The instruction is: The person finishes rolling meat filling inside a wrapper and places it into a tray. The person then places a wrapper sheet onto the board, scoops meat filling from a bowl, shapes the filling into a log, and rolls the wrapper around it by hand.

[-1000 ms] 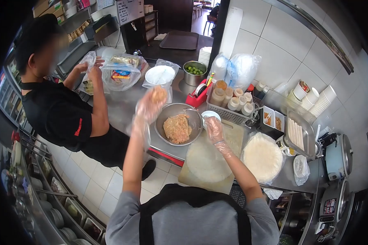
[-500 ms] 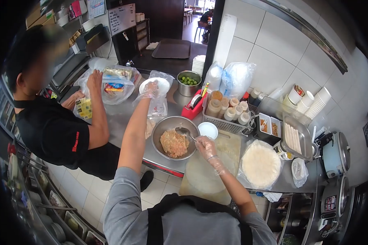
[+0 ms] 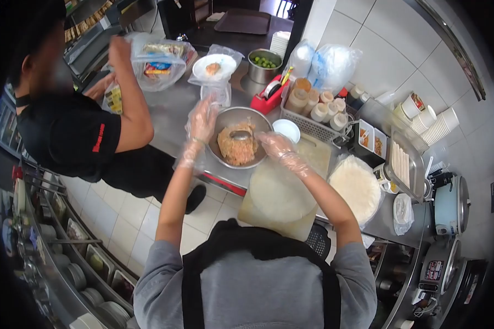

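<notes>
A steel bowl (image 3: 220,155) holds a pale pink minced mixture (image 3: 237,150). My right hand (image 3: 277,147), in a clear plastic glove, grips a spoon (image 3: 240,134) whose head rests on the mixture. At the bowl's left rim is my left hand (image 3: 202,122), also gloved, fingers extended and nothing visible in them. Beyond it, a white plate (image 3: 226,64) carries a small lump of the mixture (image 3: 213,68). That plate sits on a small plastic-covered scale (image 3: 217,95). Right of the bowl lies a white lid or shallow dish (image 3: 286,130).
A cutting board (image 3: 317,156) bears a thin round wrapper (image 3: 280,192); a stack of wrappers (image 3: 354,189) lies right. Behind stand a pot of green fruit (image 3: 264,59), a red tape dispenser (image 3: 270,94) and a bottle basket (image 3: 307,120). A co-worker (image 3: 77,115) handles bags at left.
My left hand has drawn back from the plate to the bowl, leaving a lump of mixture on the plate. The spoon still sits in the bowl in my right hand. The view has shifted.
</notes>
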A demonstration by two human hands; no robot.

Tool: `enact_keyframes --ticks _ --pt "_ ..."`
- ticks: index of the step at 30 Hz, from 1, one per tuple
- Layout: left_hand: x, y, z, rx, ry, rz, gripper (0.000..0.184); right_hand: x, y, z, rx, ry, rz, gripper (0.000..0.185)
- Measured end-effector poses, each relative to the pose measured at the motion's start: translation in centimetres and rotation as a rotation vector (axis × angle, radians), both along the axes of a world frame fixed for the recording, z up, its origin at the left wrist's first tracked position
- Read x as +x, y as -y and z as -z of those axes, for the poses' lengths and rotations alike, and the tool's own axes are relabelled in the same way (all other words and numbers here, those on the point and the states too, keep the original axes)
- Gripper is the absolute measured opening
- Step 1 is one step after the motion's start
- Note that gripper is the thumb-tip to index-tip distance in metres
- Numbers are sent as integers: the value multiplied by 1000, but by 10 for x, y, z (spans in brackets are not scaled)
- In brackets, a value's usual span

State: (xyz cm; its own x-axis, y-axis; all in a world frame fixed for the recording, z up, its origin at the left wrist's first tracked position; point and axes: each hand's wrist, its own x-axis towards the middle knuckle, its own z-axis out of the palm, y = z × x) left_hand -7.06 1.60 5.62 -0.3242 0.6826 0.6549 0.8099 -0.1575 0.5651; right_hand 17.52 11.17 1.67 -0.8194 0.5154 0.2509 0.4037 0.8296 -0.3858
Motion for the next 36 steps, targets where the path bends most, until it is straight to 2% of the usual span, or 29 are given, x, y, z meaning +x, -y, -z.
enact_keyframes --ticks 1,2,5,6,9,10,17,20,23,26,29,32,35,36 --pt "13 12 23 -4 64 0 37 -1 6 -10 263 96 13 23" --pt "26 24 41 -9 128 1 35 -1 13 -15 369 93 9 16" --pt "63 51 68 4 137 -60 33 -1 15 -12 491 243 -71 11" --pt "71 54 73 6 68 -102 28 0 14 -5 553 217 -106 9" --pt "81 55 83 -6 -47 -158 25 4 20 -5 559 167 -228 8" --pt "83 54 85 17 -55 -162 24 5 32 -23 495 211 -192 9" --pt "96 50 89 -49 -80 -271 27 0 29 -28 417 424 -304 13" --pt "95 48 96 -54 -84 -310 29 -2 22 -36 272 441 -286 13" --pt "97 50 88 -24 -78 -271 30 -11 -25 -2 150 351 -638 13" --pt "94 48 90 13 -22 -224 32 -7 -35 -12 -265 456 -633 12" --pt "92 50 91 53 48 -186 38 8 -36 -21 -861 445 -330 13" --pt "104 51 69 65 541 -189 43 20 -20 -50 -995 313 -188 15" --pt "95 45 72 130 1277 108 52 21 -26 -32 -1116 60 -218 16" --pt "99 49 57 100 1588 220 56 20 -24 -24 -988 -79 -313 15"
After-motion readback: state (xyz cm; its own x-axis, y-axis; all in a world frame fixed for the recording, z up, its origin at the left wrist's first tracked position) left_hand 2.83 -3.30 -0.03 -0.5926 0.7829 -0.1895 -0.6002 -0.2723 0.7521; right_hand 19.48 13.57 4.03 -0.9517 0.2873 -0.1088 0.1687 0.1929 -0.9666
